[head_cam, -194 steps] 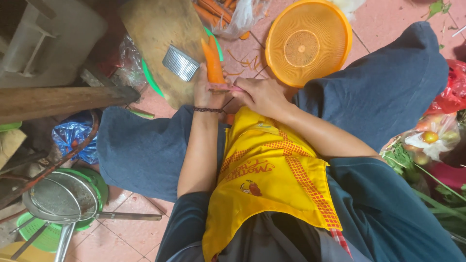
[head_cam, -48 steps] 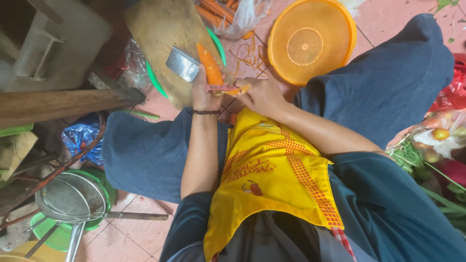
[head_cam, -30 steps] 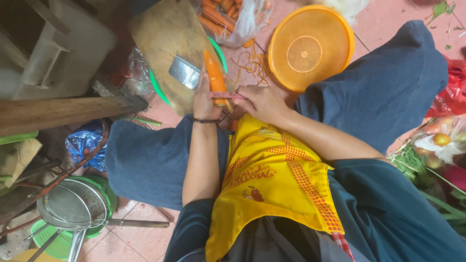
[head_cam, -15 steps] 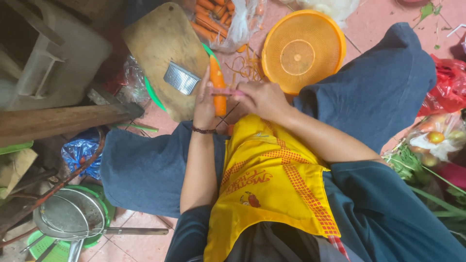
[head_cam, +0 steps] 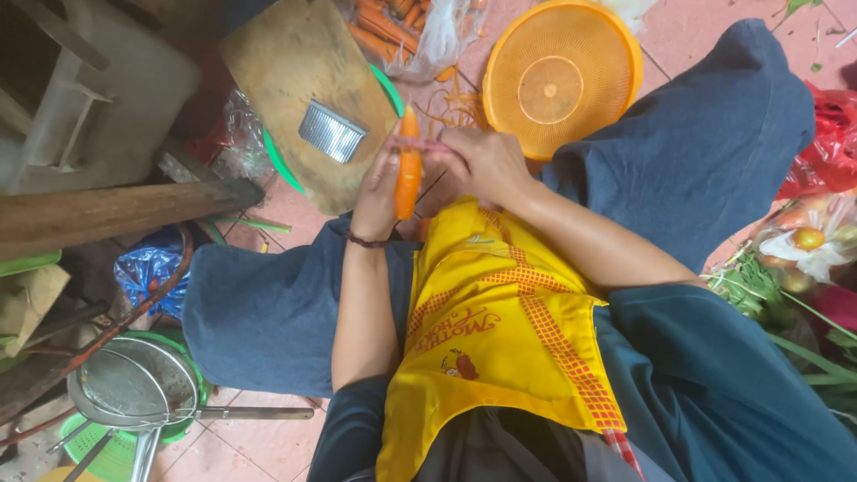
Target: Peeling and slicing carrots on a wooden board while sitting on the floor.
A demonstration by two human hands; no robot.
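The left hand (head_cam: 379, 192) grips the lower part of a carrot (head_cam: 408, 170), fingers wrapped round it, holding it upright over the lap. The right hand (head_cam: 482, 161) closes over the carrot's upper end from the right, and something thin and pinkish runs across under its fingers, possibly a peeler, though it is too hidden to be sure. Both hands are pressed together on that one carrot, just above the yellow apron (head_cam: 500, 330). Far right of the hands an orange basket (head_cam: 562, 76) lies on the tiles; no contents show. At the far edge a clear plastic bag (head_cam: 411, 27) holds more carrots. Far left, a wooden board (head_cam: 295, 80) rests across a green bowl (head_cam: 278, 161), a small ridged metal tin (head_cam: 332, 131) sitting on it. Near left, a metal strainer (head_cam: 134, 388) sits in a green basket (head_cam: 98, 442).
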